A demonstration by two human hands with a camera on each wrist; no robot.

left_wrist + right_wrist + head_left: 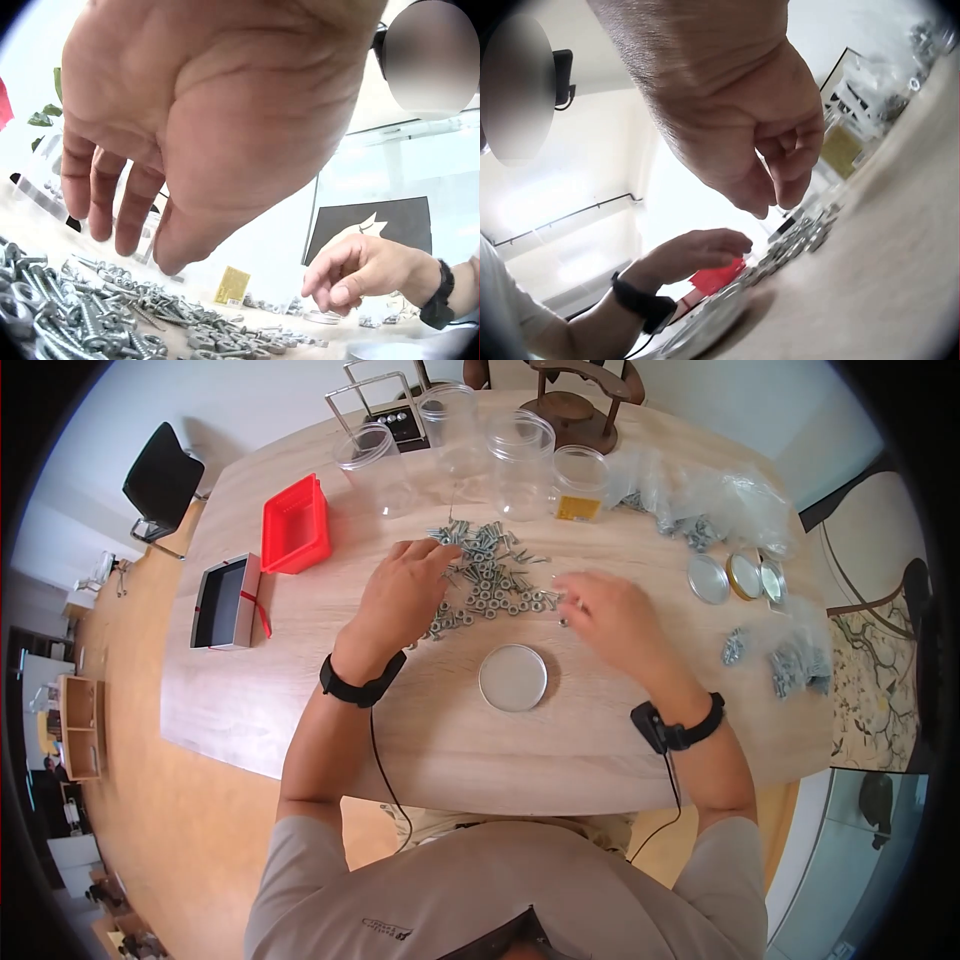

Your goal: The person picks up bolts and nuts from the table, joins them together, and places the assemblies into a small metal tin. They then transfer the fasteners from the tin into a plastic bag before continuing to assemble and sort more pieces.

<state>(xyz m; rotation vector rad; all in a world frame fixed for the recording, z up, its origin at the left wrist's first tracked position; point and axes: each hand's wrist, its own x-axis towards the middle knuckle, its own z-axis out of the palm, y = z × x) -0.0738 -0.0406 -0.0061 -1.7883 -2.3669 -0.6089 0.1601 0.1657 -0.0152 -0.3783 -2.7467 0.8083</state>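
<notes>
A loose pile of screws and nuts (490,575) lies mid-table. Over its left side is the left hand (405,592), and in the left wrist view that hand (202,135) hangs above the screws (90,315) with fingers extended and nothing in them. To the right of the pile is the right hand (612,618). The right wrist view shows this hand (742,135) with bent fingers, thumb and fingertip close together; whether something small is between them cannot be told. A round lid (513,678) lies nearer the body, between the forearms.
Clear jars (520,465) stand at the back, one with a yellow label (578,508). A red tray (296,528) and an open grey box (226,603) are at the left. Bags of hardware (797,660) and several round lids (708,579) lie at the right.
</notes>
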